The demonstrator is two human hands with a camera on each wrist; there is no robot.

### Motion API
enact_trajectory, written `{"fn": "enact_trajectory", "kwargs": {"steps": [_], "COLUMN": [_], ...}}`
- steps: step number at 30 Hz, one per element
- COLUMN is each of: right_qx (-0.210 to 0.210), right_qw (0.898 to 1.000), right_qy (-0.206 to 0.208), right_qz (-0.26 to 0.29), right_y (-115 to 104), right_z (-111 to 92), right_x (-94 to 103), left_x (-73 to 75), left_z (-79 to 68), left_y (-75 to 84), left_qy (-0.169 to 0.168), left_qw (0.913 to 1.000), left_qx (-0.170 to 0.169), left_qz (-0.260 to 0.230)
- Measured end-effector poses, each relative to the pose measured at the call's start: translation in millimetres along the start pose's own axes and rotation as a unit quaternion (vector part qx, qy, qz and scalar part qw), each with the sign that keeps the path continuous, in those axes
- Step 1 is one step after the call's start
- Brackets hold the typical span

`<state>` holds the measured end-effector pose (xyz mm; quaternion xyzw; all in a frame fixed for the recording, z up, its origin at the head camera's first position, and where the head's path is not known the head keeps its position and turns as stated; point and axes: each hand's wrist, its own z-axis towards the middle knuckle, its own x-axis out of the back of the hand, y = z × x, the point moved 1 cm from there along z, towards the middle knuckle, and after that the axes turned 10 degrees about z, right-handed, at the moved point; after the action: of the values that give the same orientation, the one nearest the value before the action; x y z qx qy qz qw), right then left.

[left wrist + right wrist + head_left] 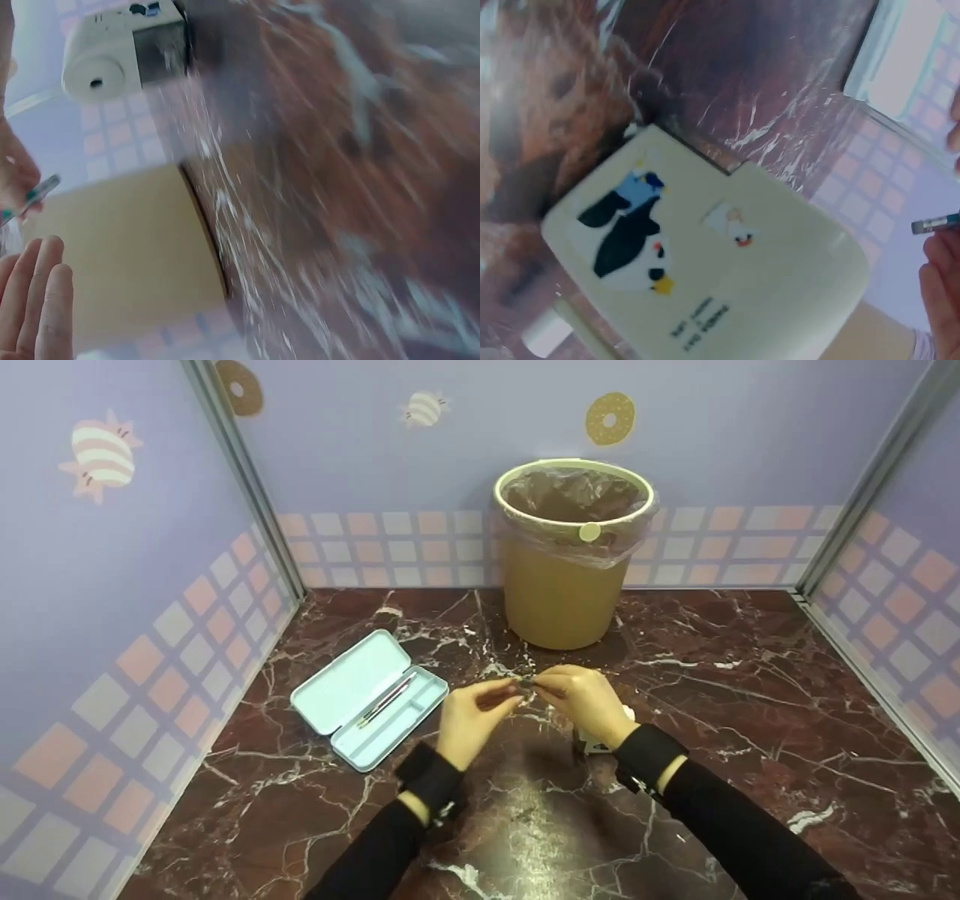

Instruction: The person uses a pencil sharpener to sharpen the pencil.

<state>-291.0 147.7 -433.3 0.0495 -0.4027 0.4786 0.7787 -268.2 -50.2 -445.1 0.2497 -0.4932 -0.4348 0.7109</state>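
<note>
In front of the bin, my two hands meet at a short, thin, pencil-like stick (934,223) with a grey end and a teal body. My right hand (581,694) pinches it between the fingertips. From the other side, my left hand (476,712) brings thumb and index tips together at the same stick, while its other fingers (52,300) lie straight. Beneath my right hand is a cream-coloured box with panda pictures (772,247), which looks like a desktop pencil sharpener; the head view shows it mostly covered by that hand.
At the left lies an open light-blue pencil case (352,682) with slim pencils or pens (386,701) in its tray. A tan bin (562,592) lined with a clear bag stands against the back wall. Patterned walls (150,607) enclose the dark marble-look tabletop (742,682).
</note>
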Motion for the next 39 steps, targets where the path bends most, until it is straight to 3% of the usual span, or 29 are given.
{"fn": "enact_trajectory", "kwargs": {"steps": [4,9,14,20,23,27,32,39], "right_qx": [0.054,0.114,0.155,0.176,0.183,0.202,0.233,0.229], "right_qw": [0.998,0.991,0.983,0.974,0.97,0.963,0.949,0.941], "right_qy": [-0.022,-0.045,-0.072,-0.102,-0.115,-0.13,-0.135,-0.163], "right_qz": [-0.03,-0.053,-0.075,-0.101,-0.108,-0.123,-0.164,-0.19], "right_y": [0.4,-2.2,-7.4,-13.3,-17.1,-23.9,-27.2,-30.8], "right_z": [10.2,23.3,38.1,55.4,63.5,73.9,83.6,93.9], "right_x": [-9.1,-21.7,-37.2,-60.2,-73.5,-93.4,-113.7,-144.3], "left_x": [31.9,75.6,115.2,148.6,156.9,161.8,160.3,155.3], "left_z": [-10.9,-27.2,-43.4,-56.3,-60.9,-65.0,-60.4,-54.0], "left_y": [-6.5,-16.8,-28.9,-46.6,-56.0,-66.4,-71.6,-78.0], "left_qy": [-0.006,0.026,0.021,0.012,0.005,-0.013,-0.032,-0.033], "left_qw": [0.9999,0.9916,0.965,0.9201,0.904,0.8923,0.8763,0.8478], "left_qx": [0.009,-0.007,0.031,0.045,0.042,0.061,0.078,0.073], "left_qz": [0.007,0.126,0.26,0.389,0.425,0.447,0.474,0.524]}}
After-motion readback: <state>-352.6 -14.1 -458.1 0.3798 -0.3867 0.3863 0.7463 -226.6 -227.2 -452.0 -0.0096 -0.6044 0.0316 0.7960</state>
